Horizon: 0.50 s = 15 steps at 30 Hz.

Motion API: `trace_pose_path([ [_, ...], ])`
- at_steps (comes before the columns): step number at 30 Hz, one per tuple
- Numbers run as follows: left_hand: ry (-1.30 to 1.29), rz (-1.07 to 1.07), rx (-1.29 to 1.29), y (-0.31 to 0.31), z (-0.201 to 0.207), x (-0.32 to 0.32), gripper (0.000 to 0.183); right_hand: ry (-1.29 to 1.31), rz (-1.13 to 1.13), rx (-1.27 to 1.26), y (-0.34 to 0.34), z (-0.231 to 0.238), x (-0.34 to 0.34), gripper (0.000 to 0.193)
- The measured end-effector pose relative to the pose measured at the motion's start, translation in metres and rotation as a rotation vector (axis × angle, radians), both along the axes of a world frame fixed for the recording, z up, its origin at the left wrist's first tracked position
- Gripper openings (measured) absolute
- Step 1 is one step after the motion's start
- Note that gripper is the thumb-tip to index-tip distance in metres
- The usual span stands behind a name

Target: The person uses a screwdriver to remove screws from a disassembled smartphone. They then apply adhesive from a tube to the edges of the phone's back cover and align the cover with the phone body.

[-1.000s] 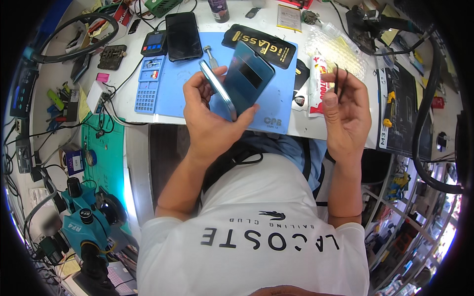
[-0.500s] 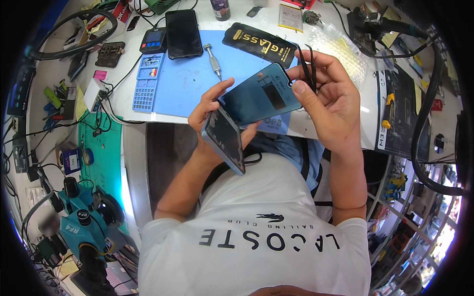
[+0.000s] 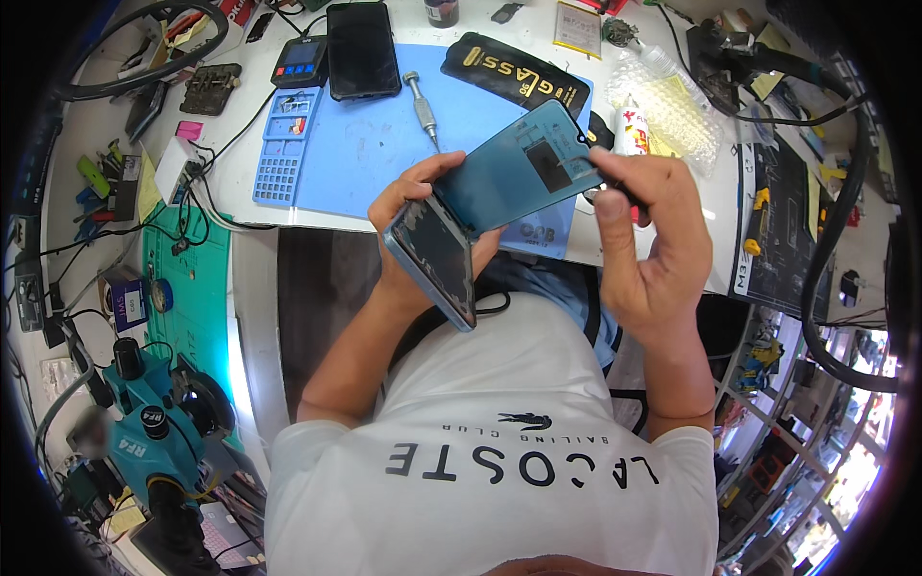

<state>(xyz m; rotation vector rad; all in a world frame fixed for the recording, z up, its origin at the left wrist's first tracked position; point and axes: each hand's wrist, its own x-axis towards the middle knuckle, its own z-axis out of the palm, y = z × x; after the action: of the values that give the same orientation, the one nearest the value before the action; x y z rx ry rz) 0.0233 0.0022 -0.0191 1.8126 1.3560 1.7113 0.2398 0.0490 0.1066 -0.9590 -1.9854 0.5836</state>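
Tweezers no longer stand above the right hand point(image 3: 663, 240), its grip unclear, fingertip by the screen point(image 3: 499, 178). Left hand point(image 3: 399, 288) clamps the phone point(image 3: 437, 252) mid-frame. Keeping the screen lifted seems in hand; next needs gentleness.

Workshop, phone-repair type. White bench point(image 3: 240, 110) with blue work mat point(image 3: 370, 144); on it, screwdriver point(image 3: 421, 110) and compartment tray point(image 3: 279, 149). Opened phone point(image 3: 437, 252) over the near edge, its back-side parts panel point(image 3: 514, 178) swung apart; another phone point(image 3: 362, 53) lies at the far side, flat battery-like pack point(image 3: 577, 29) far right of it. Teal microscope-like device point(image 3: 158, 422) near left, green mat point(image 3: 213, 278) beyond. Crowded shelving point(image 3: 816, 413) near right.
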Motion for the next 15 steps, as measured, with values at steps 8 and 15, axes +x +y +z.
trace_pose_path([
  [8, 0.017, -0.014, -0.043, -0.001, 0.001, -0.003, 0.084, -0.14, 0.143, -0.05, -0.022, -0.042, -0.007, 0.042],
  [15, 0.099, 0.036, -0.174, -0.005, 0.014, -0.002, 0.079, -0.171, 0.157, -0.036, -0.019, -0.058, -0.011, 0.034],
])
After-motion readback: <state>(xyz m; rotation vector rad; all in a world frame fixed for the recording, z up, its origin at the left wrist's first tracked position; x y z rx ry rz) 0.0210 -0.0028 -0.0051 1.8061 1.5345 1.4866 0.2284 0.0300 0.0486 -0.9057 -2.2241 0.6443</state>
